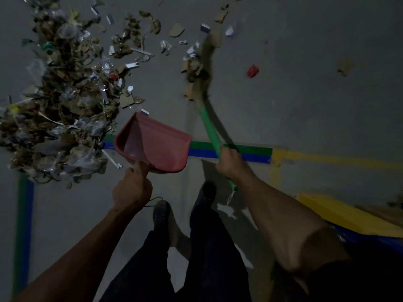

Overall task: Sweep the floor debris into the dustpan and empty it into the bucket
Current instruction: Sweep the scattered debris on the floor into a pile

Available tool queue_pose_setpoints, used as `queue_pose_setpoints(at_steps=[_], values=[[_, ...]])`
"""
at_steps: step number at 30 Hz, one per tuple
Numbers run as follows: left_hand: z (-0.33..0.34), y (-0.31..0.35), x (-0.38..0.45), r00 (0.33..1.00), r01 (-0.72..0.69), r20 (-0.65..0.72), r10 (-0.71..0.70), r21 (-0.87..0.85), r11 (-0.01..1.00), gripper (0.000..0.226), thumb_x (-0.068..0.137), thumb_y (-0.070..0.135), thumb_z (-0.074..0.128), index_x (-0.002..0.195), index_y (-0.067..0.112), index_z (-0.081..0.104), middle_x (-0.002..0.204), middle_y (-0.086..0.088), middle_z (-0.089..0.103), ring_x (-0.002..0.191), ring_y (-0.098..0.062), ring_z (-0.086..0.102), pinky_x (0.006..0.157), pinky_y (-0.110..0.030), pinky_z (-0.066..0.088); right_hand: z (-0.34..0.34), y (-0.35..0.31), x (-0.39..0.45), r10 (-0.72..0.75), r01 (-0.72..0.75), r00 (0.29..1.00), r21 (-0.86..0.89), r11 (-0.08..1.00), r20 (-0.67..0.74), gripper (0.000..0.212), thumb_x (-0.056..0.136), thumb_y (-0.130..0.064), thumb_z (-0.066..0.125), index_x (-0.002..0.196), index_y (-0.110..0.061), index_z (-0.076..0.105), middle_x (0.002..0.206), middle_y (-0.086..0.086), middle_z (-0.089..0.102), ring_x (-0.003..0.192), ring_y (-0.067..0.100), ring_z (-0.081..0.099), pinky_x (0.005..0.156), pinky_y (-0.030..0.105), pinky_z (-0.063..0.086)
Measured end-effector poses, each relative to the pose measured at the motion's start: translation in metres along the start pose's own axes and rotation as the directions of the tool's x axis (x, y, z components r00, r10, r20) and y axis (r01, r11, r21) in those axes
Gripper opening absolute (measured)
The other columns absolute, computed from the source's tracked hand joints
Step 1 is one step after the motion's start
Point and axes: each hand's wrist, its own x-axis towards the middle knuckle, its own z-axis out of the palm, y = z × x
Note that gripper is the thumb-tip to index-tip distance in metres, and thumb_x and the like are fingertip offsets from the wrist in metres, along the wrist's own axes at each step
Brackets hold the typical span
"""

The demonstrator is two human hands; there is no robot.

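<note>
The grey floor [305, 51] is strewn with a debris heap [61, 101] at left, scattered scraps [176, 30], a red piece [253, 70], and marked with green-blue tape [231, 151] and yellow paint [327, 159].

My view is dim and grainy, the broom [201, 68] bristles smeared by motion blur, wide-angle bending stretching the edges, soft shadows falling beside my legs.
</note>
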Motion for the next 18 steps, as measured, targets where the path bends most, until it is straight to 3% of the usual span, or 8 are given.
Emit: queue_pose_setpoints(at_steps=[5, 9, 13, 16, 18], values=[[-0.004, -0.008, -0.007, 0.990, 0.135, -0.030, -0.137, -0.051, 0.989, 0.046, 0.087, 0.009, 0.048, 0.132, 0.014, 0.039, 0.109, -0.022, 0.050, 0.091, -0.042, 0.057, 0.070, -0.040, 0.039, -0.015, -0.039, 0.006, -0.172, 0.173, 0.985, -0.047, 0.984, 0.018, 0.047, 0.080, -0.004, 0.059, 0.127, -0.006, 0.050, 0.112, 0.023, 0.061, 0.099, 0.039, 0.061, 0.066, 0.033, 0.041], [-0.017, -0.001, -0.013, 0.988, 0.152, -0.024, -0.154, -0.067, 0.986, 0.048, 0.087, 0.009, 0.049, 0.134, 0.013, 0.038, 0.114, -0.024, 0.050, 0.096, -0.044, 0.057, 0.074, -0.042, 0.039, -0.033, -0.024, -0.023, -0.205, 0.209, 0.976, 0.042, 0.977, -0.071, 0.066, 0.078, -0.002, 0.059, 0.142, -0.010, 0.043, 0.112, 0.024, 0.061, 0.096, 0.038, 0.063, 0.070, 0.038, 0.053], [-0.030, 0.010, -0.013, 0.993, 0.116, -0.027, -0.119, -0.099, 0.988, 0.049, 0.087, 0.008, 0.050, 0.135, 0.010, 0.038, 0.115, -0.026, 0.052, 0.102, -0.045, 0.057, 0.080, -0.047, 0.044, -0.042, 0.008, -0.053, -0.031, 0.071, 0.981, 0.206, 0.976, -0.190, 0.076, 0.081, -0.003, 0.057, 0.152, -0.014, 0.033, 0.130, 0.018, 0.058, 0.110, 0.034, 0.059, 0.085, 0.037, 0.052], [-0.040, 0.021, -0.005, 0.994, 0.099, -0.025, -0.102, -0.102, 0.990, 0.052, 0.088, 0.008, 0.048, 0.138, 0.009, 0.035, 0.115, -0.027, 0.052, 0.102, -0.045, 0.057, 0.079, -0.048, 0.044, -0.052, 0.030, -0.066, 0.147, -0.049, 0.945, 0.316, 0.947, -0.293, 0.076, 0.079, -0.005, 0.062, 0.151, -0.015, 0.037, 0.123, 0.014, 0.062, 0.100, 0.027, 0.061, 0.076, 0.026, 0.046], [-0.046, 0.029, 0.004, 0.996, 0.086, -0.020, -0.089, -0.116, 0.990, 0.055, 0.089, 0.007, 0.047, 0.141, 0.008, 0.032, 0.115, -0.028, 0.051, 0.101, -0.046, 0.056, 0.080, -0.048, 0.044, -0.063, 0.044, -0.071, 0.265, -0.120, 0.907, 0.400, 0.908, -0.328, 0.069, 0.079, -0.005, 0.064, 0.145, -0.014, 0.045, 0.115, 0.013, 0.064, 0.096, 0.028, 0.062, 0.077, 0.033, 0.051]])
